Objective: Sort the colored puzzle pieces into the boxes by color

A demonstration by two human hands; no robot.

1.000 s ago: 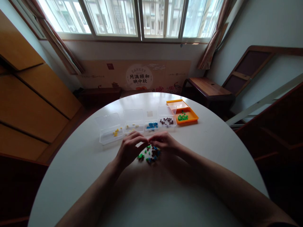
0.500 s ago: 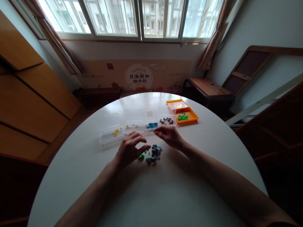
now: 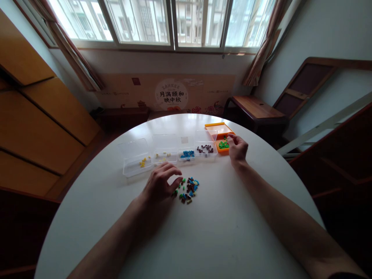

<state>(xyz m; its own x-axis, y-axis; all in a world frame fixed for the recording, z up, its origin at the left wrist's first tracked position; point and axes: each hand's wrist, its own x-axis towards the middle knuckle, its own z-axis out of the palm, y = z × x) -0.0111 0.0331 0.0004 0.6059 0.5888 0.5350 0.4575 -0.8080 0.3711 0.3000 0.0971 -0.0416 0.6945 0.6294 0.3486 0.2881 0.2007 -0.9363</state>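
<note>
My right hand point(image 3: 238, 148) is over the right side of the orange box point(image 3: 223, 152), fingers pinched together; what they hold, if anything, is too small to make out. Small green building bricks point(image 3: 223, 145) lie in that box beside the fingertips. My left hand point(image 3: 162, 180) rests on the table with thumb and fingers curved apart, holding nothing visible. Its thumb is at the left edge of a mixed pile of small bricks point(image 3: 190, 188), brown, blue, green and pale yellow. The left hand hides part of the pile's green side.
Clear plastic boxes with raised lids stand in a row: one with yellow bricks point(image 3: 143, 162), one with pale yellow bricks point(image 3: 164, 155), one with blue bricks point(image 3: 186, 154), one with dark brown bricks point(image 3: 205, 148). All stand on a round white table point(image 3: 221, 236).
My right hand has moved right and away from me, from near the blue bricks' box to the orange box. My left hand has stayed almost in place beside the pile.
</note>
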